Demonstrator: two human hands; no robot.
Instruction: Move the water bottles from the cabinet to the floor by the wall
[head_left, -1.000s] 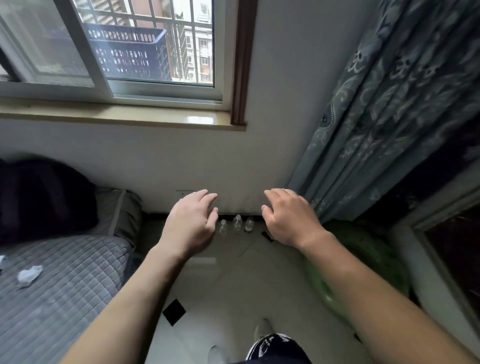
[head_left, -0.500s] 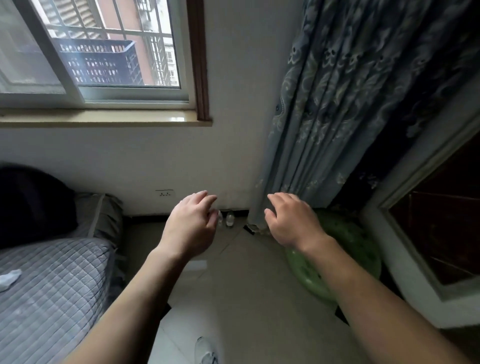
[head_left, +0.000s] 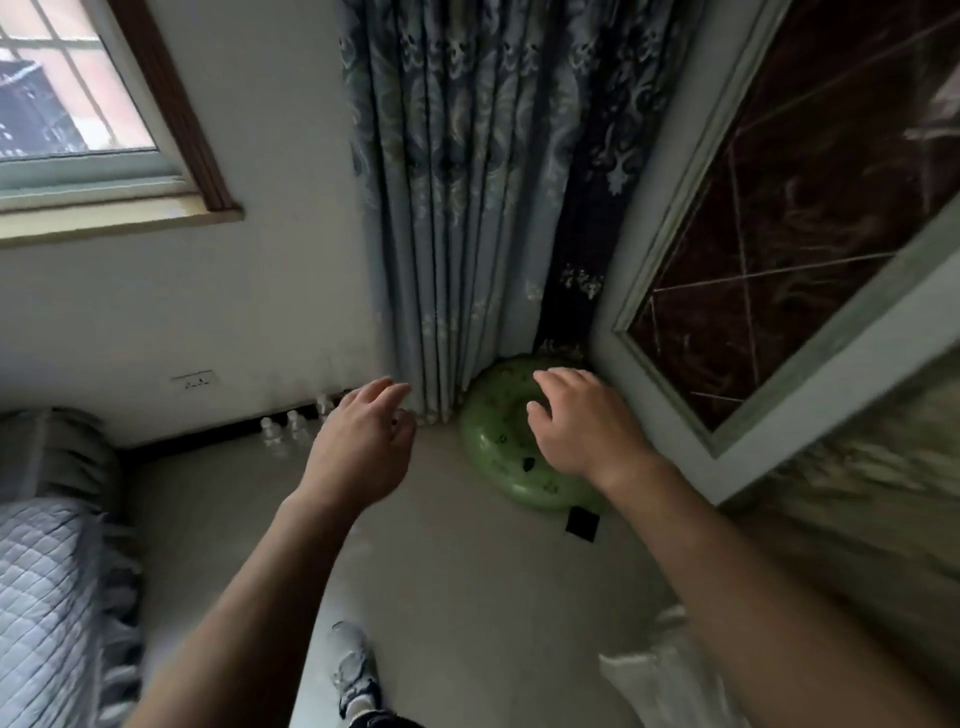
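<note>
Small clear water bottles (head_left: 283, 428) stand along the wall just beyond the empty, loosely spread left hand (head_left: 358, 447), a green inflatable ring (head_left: 493, 452) beneath the equally empty right hand (head_left: 576, 423)

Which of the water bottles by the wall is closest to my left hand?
The rightmost bottle, standing just beside the left hand; the other two bottles stand further left along the wall.

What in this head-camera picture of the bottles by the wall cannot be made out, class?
1. Water bottles, head view: too small and blurred to read labels or fill level; the left hand may hide more.
2. Green inflatable ring: partly covered by the right hand.
3. Cabinet: cut off by the right edge.
</note>
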